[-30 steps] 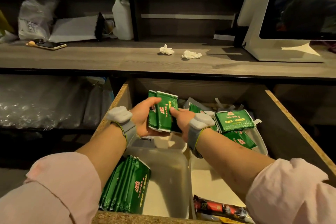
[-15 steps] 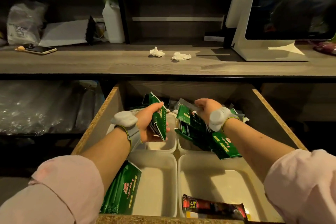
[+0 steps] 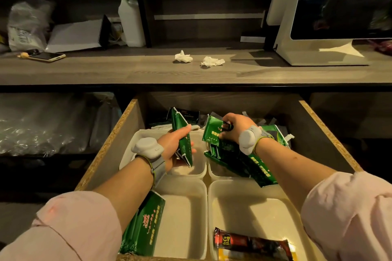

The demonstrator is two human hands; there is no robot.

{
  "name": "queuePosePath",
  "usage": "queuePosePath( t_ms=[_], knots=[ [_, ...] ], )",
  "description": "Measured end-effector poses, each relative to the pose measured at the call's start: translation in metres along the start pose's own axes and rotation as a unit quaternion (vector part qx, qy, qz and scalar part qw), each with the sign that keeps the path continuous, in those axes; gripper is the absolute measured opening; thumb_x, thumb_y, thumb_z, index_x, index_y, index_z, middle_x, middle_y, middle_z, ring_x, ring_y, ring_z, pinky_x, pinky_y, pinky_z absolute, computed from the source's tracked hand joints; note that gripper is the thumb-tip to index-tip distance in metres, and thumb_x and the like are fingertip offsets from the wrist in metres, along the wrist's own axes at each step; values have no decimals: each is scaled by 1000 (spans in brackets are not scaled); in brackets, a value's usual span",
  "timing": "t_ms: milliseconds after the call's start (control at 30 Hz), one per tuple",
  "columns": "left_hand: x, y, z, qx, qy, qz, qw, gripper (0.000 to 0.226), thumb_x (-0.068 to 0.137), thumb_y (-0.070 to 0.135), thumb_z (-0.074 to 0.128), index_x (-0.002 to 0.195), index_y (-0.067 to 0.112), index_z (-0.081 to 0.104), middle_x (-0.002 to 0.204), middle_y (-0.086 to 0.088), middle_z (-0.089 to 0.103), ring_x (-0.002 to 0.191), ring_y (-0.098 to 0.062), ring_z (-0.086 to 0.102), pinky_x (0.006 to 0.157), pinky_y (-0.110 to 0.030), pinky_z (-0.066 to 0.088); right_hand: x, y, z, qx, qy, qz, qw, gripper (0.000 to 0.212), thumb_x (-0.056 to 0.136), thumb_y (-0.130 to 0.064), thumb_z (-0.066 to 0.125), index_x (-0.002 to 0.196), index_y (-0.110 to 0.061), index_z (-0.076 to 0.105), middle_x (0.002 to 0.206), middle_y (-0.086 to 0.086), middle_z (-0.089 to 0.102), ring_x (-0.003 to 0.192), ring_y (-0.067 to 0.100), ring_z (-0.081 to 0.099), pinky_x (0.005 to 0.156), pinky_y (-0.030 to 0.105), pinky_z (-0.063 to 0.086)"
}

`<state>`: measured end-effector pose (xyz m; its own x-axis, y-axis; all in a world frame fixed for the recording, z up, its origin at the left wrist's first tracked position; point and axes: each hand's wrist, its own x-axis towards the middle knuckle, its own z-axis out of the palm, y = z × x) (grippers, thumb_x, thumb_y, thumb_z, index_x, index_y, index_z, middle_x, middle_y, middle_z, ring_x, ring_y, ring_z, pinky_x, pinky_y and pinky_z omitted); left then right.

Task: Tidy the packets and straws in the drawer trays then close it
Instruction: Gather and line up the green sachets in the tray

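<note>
The open wooden drawer (image 3: 110,140) holds several white plastic trays. My left hand (image 3: 175,147) grips a small stack of green packets (image 3: 182,140) on edge above the far left tray (image 3: 199,170). My right hand (image 3: 234,127) closes on a green packet (image 3: 212,131) atop a loose pile of green packets (image 3: 252,164) in the far right tray. The near left tray (image 3: 184,214) holds a row of green packets (image 3: 145,226) against its left wall. A red and black coffee stick (image 3: 250,242) lies in the near right tray (image 3: 250,201). Paper-wrapped straws (image 3: 265,122) poke out behind the pile.
The counter (image 3: 127,72) above the drawer carries two crumpled tissues (image 3: 183,57), a phone (image 3: 46,56), a white jug (image 3: 131,25) and a point-of-sale screen (image 3: 331,17). Clear plastic bags (image 3: 42,129) fill the shelf left of the drawer. Dark packets (image 3: 186,115) lie at the drawer's back.
My hands have parted: the left keeps its stack of packets and lowers it toward the far left tray, while the right has reached into the pile at the far right and taken hold of a packet.
</note>
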<state>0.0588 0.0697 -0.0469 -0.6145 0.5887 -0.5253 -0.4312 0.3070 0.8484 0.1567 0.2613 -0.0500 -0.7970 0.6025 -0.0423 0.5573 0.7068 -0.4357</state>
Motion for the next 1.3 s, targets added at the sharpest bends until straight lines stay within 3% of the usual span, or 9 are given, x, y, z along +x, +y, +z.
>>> queuePosePath(
  t_ms=[167,267,433,567,700,767,900,1033,1300],
  knots=[
    [2,-3,0,-5,13,50,999,32,82,44,66,101,21,55,102,-10,62,87,-21,65,70,-36,55,-7,-31,-2,241,70,-24,968,18,79,-26,76,85,-19,60,79,-2,63,76,15,60,73,30,51],
    [2,-4,-2,-21,-20,73,997,52,72,49,73,113,21,59,111,-16,68,100,-32,68,83,-52,56,-17,-62,4,317,45,-40,947,19,81,-23,74,81,-16,56,69,-4,57,64,11,55,60,23,47],
    [2,-2,-7,-23,-45,87,995,96,42,73,78,126,32,55,119,-8,68,108,-34,65,87,-60,51,-37,-89,5,499,-169,33,849,35,95,-42,48,106,-15,67,92,-2,65,85,13,60,70,30,51],
    [2,-1,-11,-7,-63,67,996,53,76,53,67,118,23,60,95,-4,72,89,-22,70,71,-42,58,-37,-70,-9,526,-195,43,827,37,100,-34,39,112,-11,66,100,3,67,94,21,63,84,37,49],
    [0,-1,-9,-19,-48,32,998,47,81,41,67,117,14,56,88,-8,64,85,-21,68,65,-39,55,-14,-24,-18,309,-1,110,945,25,92,-18,56,110,-4,67,85,5,66,72,17,57,59,24,45],
    [2,-4,-9,-10,-43,32,998,46,81,42,67,116,14,57,84,-8,64,84,-21,68,65,-38,56,-7,-6,-12,148,-19,127,981,30,89,-22,59,112,-4,67,101,13,70,77,20,59,70,29,48],
    [4,-6,-7,-12,-40,36,998,42,80,44,67,108,14,57,77,-7,64,80,-23,67,63,-34,55,-12,-8,10,20,-93,124,988,49,86,-39,62,120,-2,62,122,16,63,115,32,58,91,36,45],
    [3,-9,-7,-15,-37,38,998,46,79,44,68,112,14,56,78,-7,64,80,-23,68,62,-34,54,-8,-15,14,-27,-131,58,989,39,93,-15,52,131,-10,55,135,13,55,125,29,52,103,34,41],
    [4,-9,-9,-4,-41,36,999,45,79,45,68,110,13,57,82,-8,65,84,-23,68,62,-33,54,-9,-21,5,-214,-204,-29,955,47,95,-17,50,141,-21,42,140,0,51,127,20,49,91,23,37]
  ],
)
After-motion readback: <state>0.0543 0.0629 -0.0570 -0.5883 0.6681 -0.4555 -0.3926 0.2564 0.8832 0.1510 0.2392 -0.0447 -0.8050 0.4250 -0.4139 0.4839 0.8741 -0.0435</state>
